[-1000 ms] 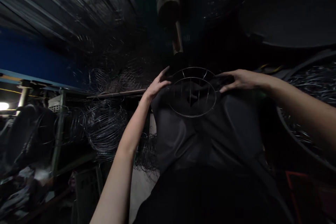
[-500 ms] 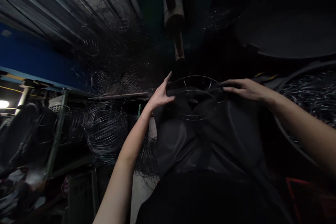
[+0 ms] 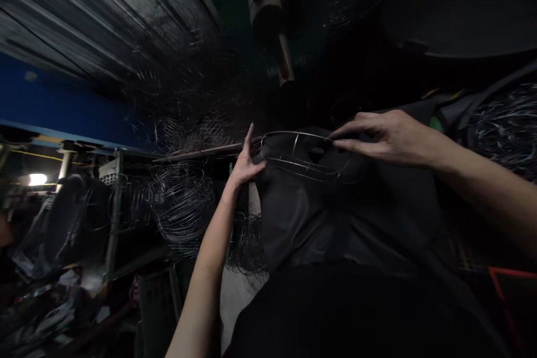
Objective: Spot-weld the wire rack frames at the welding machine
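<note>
A round wire frame (image 3: 297,145), made of thin shiny rings joined by short cross wires, is held tilted in front of my dark apron (image 3: 302,224). My right hand (image 3: 386,137) pinches its upper right rim between thumb and fingers. At the left end, my left hand (image 3: 244,165) steadies the frame, with the thumb low against it and the index finger stretched upward. Its other fingers are dark and partly hidden behind the wire. The frame's lower right part fades against the apron.
Ahead stands a dark machine with a light metal rod (image 3: 285,59). Bundled wire rings (image 3: 182,201) hang at left beside a green metal rack (image 3: 113,215). At right is a round container of wire pieces (image 3: 509,123); a red frame edge (image 3: 499,282) shows below it.
The wire frame has tilted, so its rings now appear narrower and slanted. My right hand has shifted left along the rim and closed on it. The camera view has turned slightly.
</note>
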Demonstrator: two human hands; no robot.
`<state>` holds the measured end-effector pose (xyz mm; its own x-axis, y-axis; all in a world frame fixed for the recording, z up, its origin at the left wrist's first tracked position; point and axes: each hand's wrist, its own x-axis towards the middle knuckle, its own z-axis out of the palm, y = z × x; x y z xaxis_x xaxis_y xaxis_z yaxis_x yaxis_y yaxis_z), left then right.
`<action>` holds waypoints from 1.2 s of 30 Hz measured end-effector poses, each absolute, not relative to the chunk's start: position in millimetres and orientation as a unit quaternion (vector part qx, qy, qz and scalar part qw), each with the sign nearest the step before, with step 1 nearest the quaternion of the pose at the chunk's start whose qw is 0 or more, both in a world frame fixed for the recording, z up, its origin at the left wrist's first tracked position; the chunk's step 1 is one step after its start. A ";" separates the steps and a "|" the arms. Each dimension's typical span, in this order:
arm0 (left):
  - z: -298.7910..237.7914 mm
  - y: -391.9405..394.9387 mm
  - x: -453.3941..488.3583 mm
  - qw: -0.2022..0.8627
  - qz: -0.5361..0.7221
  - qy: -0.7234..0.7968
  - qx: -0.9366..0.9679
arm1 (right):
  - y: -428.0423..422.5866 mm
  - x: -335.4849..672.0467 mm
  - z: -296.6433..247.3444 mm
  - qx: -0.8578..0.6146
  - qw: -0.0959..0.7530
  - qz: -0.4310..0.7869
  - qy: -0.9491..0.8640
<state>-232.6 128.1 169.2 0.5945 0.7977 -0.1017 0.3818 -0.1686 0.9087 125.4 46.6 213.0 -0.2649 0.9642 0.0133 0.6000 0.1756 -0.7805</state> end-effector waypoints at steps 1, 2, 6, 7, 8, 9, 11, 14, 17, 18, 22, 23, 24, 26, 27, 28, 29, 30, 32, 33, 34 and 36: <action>167.8 127.5 -235.0 0.511 0.204 0.404 0.730 | 48.8 120.7 216.8 -0.537 0.273 0.347 -0.719; 166.7 126.8 -236.8 0.517 0.204 0.407 0.725 | 50.7 116.6 220.8 -0.531 0.277 0.352 -0.719; 165.0 125.1 -238.4 0.528 0.209 0.412 0.713 | 54.6 108.3 232.7 -0.528 0.282 0.359 -0.716; 164.8 125.2 -237.8 0.529 0.210 0.414 0.710 | 54.7 108.2 233.5 -0.530 0.282 0.358 -0.715; 164.5 125.3 -237.0 0.529 0.211 0.418 0.708 | 54.7 108.6 233.6 -0.531 0.283 0.357 -0.715; 164.3 125.5 -236.2 0.529 0.213 0.420 0.706 | 54.6 109.2 233.0 -0.531 0.283 0.355 -0.715; 164.0 125.5 -234.8 0.534 0.217 0.420 0.701 | 54.6 110.4 231.3 -0.532 0.280 0.353 -0.717; 163.5 124.6 -233.8 0.542 0.216 0.418 0.696 | 54.8 110.3 230.6 -0.535 0.274 0.351 -0.718; 162.3 121.6 -234.0 0.539 0.216 0.419 0.698 | 51.9 107.4 235.8 -0.534 0.272 0.346 -0.722; 161.9 119.8 -234.2 0.533 0.220 0.419 0.701 | 49.6 105.9 239.1 -0.530 0.273 0.343 -0.726; 163.6 109.3 -236.0 0.476 0.255 0.426 0.726 | 35.4 100.5 255.5 -0.501 0.279 0.321 -0.754; 165.4 106.5 -236.7 0.456 0.263 0.428 0.735 | 31.5 99.9 259.0 -0.488 0.283 0.315 -0.763; 167.7 103.9 -237.4 0.435 0.271 0.428 0.744 | 27.9 99.5 261.8 -0.476 0.288 0.308 -0.772; 173.2 99.8 -238.7 0.394 0.281 0.428 0.763 | 21.6 99.5 265.2 -0.453 0.301 0.287 -0.789; 176.0 98.5 -239.4 0.376 0.284 0.426 0.772 | 18.8 99.6 266.1 -0.444 0.305 0.274 -0.796; 178.6 97.5 -240.1 0.361 0.289 0.422 0.780 | 16.2 99.7 266.6 -0.439 0.307 0.260 -0.803; 180.8 97.0 -240.7 0.349 0.297 0.414 0.786 | 14.0 99.6 267.2 -0.435 0.312 0.243 -0.809; 182.7 96.8 -241.3 0.340 0.306 0.405 0.792 | 12.2 99.5 267.8 -0.429 0.317 0.227 -0.815; 185.9 97.6 -242.5 0.325 0.325 0.387 0.800 | 10.9 99.9 269.2 -0.417 0.336 0.192 -0.822; 187.4 98.6 -243.1 0.319 0.334 0.379 0.802 | 11.9 100.8 269.6 -0.413 0.350 0.178 -0.822; 189.2 99.9 -243.6 0.316 0.341 0.375 0.802 | 14.4 102.5 269.3 -0.413 0.362 0.172 -0.818; 193.9 103.4 -244.7 0.319 0.348 0.374 0.799 | 24.9 108.5 265.2 -0.434 0.375 0.187 -0.798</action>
